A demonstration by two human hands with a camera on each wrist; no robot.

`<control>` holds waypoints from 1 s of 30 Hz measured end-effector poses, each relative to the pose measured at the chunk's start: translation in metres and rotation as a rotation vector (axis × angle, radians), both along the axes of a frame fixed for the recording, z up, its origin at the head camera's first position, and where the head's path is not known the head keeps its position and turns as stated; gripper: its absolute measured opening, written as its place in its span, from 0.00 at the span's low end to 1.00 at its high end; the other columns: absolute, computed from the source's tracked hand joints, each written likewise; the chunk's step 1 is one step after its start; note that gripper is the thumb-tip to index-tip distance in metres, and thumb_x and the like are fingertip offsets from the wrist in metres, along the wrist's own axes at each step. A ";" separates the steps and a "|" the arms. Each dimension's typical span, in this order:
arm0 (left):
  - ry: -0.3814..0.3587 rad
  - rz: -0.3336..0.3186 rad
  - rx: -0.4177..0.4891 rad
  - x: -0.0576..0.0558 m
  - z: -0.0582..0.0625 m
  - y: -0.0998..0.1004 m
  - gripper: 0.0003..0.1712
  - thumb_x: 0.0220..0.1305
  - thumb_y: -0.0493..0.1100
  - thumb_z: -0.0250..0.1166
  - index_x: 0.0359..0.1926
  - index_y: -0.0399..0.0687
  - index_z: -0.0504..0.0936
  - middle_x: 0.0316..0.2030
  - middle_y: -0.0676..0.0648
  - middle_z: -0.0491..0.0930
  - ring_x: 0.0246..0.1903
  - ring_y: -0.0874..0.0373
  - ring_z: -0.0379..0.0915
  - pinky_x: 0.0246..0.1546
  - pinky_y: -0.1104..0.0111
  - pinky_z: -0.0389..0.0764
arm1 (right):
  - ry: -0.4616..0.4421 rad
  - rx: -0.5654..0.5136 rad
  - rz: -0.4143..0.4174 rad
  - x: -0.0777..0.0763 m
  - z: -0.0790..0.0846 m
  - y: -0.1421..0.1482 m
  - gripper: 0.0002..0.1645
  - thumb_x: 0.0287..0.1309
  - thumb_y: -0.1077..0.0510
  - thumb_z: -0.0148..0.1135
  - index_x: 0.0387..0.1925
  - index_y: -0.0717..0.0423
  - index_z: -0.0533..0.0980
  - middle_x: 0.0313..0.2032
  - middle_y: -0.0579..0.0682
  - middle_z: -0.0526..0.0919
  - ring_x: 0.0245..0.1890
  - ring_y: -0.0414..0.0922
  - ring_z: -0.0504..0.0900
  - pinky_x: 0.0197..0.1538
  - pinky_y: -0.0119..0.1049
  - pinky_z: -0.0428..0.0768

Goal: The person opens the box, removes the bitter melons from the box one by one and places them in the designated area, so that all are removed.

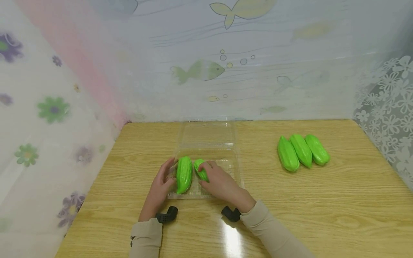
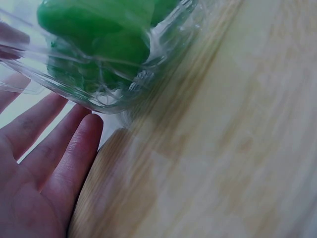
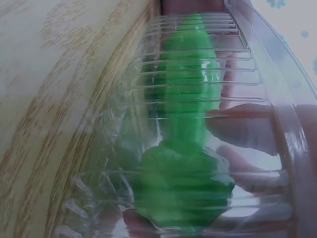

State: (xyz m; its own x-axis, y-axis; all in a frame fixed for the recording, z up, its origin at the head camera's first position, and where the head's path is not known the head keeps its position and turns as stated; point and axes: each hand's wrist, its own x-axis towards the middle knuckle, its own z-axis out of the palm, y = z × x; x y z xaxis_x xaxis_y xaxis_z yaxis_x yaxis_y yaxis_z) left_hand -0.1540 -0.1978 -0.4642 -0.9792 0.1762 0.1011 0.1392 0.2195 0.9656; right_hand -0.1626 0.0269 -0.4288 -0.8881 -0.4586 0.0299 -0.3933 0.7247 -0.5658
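Observation:
A clear plastic clamshell box (image 1: 239,168) stands on the table with its lid (image 1: 207,134) folded back. Inside, on the left, a bumpy bright green toy gourd (image 1: 184,173) lies lengthwise. Beside it is a second green gourd (image 1: 199,168), partly covered by my right hand (image 1: 222,182), whose thumb and fingers grip it within the box. My left hand (image 1: 162,181) is at the box's left side. In the left wrist view its fingers (image 2: 74,148) are straight, with the tips against the clear wall. The right wrist view shows green gourds (image 3: 185,183) and fingers through the ribbed plastic.
Three smoother ridged green gourds (image 1: 303,152) lie side by side on the right of the wooden table (image 1: 322,200). A fish-patterned sheet (image 1: 258,89) hangs behind the table, and a flowered sheet (image 1: 48,143) borders its left side. Black wrist devices (image 1: 167,215) sit at both wrists.

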 end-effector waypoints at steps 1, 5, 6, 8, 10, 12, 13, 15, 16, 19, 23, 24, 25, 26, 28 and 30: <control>-0.001 0.005 -0.003 0.000 0.000 0.000 0.37 0.57 0.30 0.48 0.66 0.61 0.53 0.64 0.50 0.56 0.63 0.52 0.51 0.56 0.51 0.55 | -0.005 -0.005 -0.007 0.000 0.000 0.000 0.20 0.54 0.50 0.56 0.49 0.46 0.66 0.53 0.52 0.66 0.43 0.44 0.72 0.41 0.39 0.72; -0.009 0.029 -0.010 0.000 -0.001 0.001 0.38 0.56 0.30 0.49 0.65 0.63 0.55 0.63 0.53 0.57 0.62 0.55 0.52 0.56 0.52 0.56 | -0.006 -0.031 -0.027 0.000 0.000 0.000 0.19 0.54 0.50 0.56 0.48 0.46 0.65 0.50 0.52 0.67 0.40 0.43 0.71 0.39 0.37 0.72; -0.011 0.034 -0.010 0.000 -0.001 0.001 0.38 0.56 0.30 0.49 0.65 0.64 0.55 0.63 0.53 0.58 0.62 0.55 0.53 0.56 0.51 0.56 | -0.001 -0.035 -0.030 -0.001 0.000 0.000 0.19 0.54 0.50 0.56 0.47 0.46 0.64 0.49 0.52 0.67 0.39 0.43 0.70 0.39 0.37 0.72; -0.008 0.037 -0.012 0.000 -0.001 0.001 0.38 0.56 0.30 0.49 0.65 0.64 0.55 0.63 0.53 0.58 0.62 0.55 0.53 0.56 0.51 0.56 | 0.008 -0.048 -0.035 -0.001 0.001 0.000 0.19 0.54 0.51 0.56 0.46 0.47 0.64 0.48 0.51 0.67 0.39 0.43 0.70 0.39 0.36 0.72; -0.008 0.041 -0.016 0.000 -0.001 0.001 0.38 0.56 0.31 0.49 0.65 0.64 0.56 0.63 0.54 0.58 0.62 0.55 0.53 0.56 0.50 0.56 | 0.016 -0.064 -0.041 -0.002 0.001 0.000 0.18 0.53 0.52 0.56 0.46 0.47 0.65 0.47 0.51 0.68 0.39 0.42 0.69 0.39 0.36 0.71; -0.008 0.042 -0.019 0.000 0.000 0.001 0.37 0.56 0.31 0.49 0.65 0.64 0.56 0.63 0.54 0.58 0.62 0.55 0.53 0.56 0.51 0.56 | 0.024 -0.073 -0.047 -0.002 0.001 0.000 0.17 0.53 0.52 0.56 0.45 0.47 0.65 0.47 0.50 0.68 0.39 0.42 0.69 0.38 0.35 0.71; -0.008 0.043 -0.018 0.001 0.000 0.002 0.37 0.56 0.31 0.49 0.65 0.64 0.56 0.63 0.54 0.58 0.62 0.55 0.53 0.56 0.51 0.56 | 0.026 -0.079 -0.050 -0.002 0.001 0.000 0.17 0.53 0.53 0.55 0.45 0.48 0.64 0.46 0.50 0.68 0.38 0.42 0.68 0.37 0.35 0.70; -0.009 0.043 -0.016 0.001 0.000 0.002 0.37 0.56 0.31 0.49 0.65 0.64 0.56 0.63 0.53 0.58 0.62 0.55 0.53 0.56 0.51 0.56 | 0.032 -0.086 -0.053 -0.003 0.001 0.000 0.16 0.53 0.53 0.54 0.44 0.48 0.64 0.45 0.49 0.68 0.37 0.41 0.68 0.36 0.34 0.70; -0.009 0.043 -0.016 0.001 0.000 0.002 0.37 0.56 0.31 0.49 0.65 0.64 0.56 0.63 0.53 0.58 0.61 0.55 0.53 0.56 0.51 0.56 | 0.035 -0.090 -0.053 -0.003 0.001 -0.001 0.16 0.53 0.53 0.54 0.44 0.48 0.64 0.44 0.48 0.68 0.37 0.41 0.68 0.35 0.33 0.69; -0.007 0.042 -0.015 0.001 0.000 0.002 0.38 0.56 0.31 0.49 0.65 0.64 0.56 0.63 0.53 0.58 0.61 0.55 0.54 0.56 0.51 0.57 | 0.034 -0.110 -0.056 -0.004 0.003 -0.001 0.15 0.53 0.54 0.54 0.43 0.49 0.65 0.43 0.48 0.68 0.35 0.41 0.68 0.34 0.33 0.69; -0.004 0.040 -0.015 0.000 0.000 0.002 0.38 0.56 0.31 0.49 0.65 0.64 0.56 0.63 0.53 0.58 0.61 0.55 0.54 0.56 0.51 0.57 | 0.025 -0.129 -0.059 -0.004 0.005 -0.001 0.15 0.52 0.54 0.54 0.43 0.49 0.65 0.42 0.47 0.68 0.35 0.41 0.68 0.32 0.33 0.69; -0.003 0.039 -0.013 0.000 0.000 0.001 0.38 0.55 0.30 0.49 0.65 0.64 0.56 0.63 0.53 0.58 0.61 0.55 0.54 0.56 0.51 0.57 | 0.025 -0.128 -0.060 -0.004 0.006 -0.001 0.15 0.52 0.54 0.54 0.43 0.48 0.65 0.42 0.46 0.68 0.34 0.41 0.68 0.32 0.33 0.69; -0.001 0.037 -0.010 0.000 -0.001 0.001 0.38 0.55 0.30 0.49 0.65 0.64 0.56 0.63 0.53 0.58 0.61 0.55 0.54 0.55 0.51 0.57 | 0.024 -0.128 -0.061 -0.004 0.006 -0.001 0.15 0.52 0.53 0.54 0.43 0.48 0.65 0.41 0.46 0.68 0.34 0.41 0.68 0.32 0.33 0.69; 0.000 0.035 -0.006 0.000 -0.001 0.001 0.38 0.55 0.30 0.49 0.65 0.64 0.56 0.63 0.53 0.58 0.61 0.54 0.54 0.55 0.51 0.57 | 0.022 -0.130 -0.063 -0.003 0.007 -0.001 0.15 0.52 0.53 0.54 0.43 0.48 0.65 0.41 0.46 0.68 0.34 0.41 0.68 0.31 0.33 0.69; 0.001 0.031 -0.001 -0.001 -0.001 0.001 0.38 0.55 0.30 0.49 0.65 0.63 0.56 0.63 0.53 0.58 0.61 0.54 0.54 0.55 0.51 0.57 | 0.021 -0.130 -0.064 -0.003 0.008 -0.001 0.15 0.52 0.53 0.54 0.43 0.47 0.65 0.42 0.46 0.68 0.34 0.41 0.68 0.31 0.33 0.69; 0.000 0.028 0.004 -0.001 -0.001 0.001 0.38 0.56 0.29 0.48 0.65 0.63 0.56 0.63 0.52 0.58 0.61 0.54 0.54 0.55 0.51 0.57 | 0.016 -0.134 -0.060 -0.003 0.008 0.000 0.15 0.52 0.53 0.54 0.43 0.47 0.65 0.42 0.45 0.68 0.34 0.41 0.69 0.30 0.33 0.69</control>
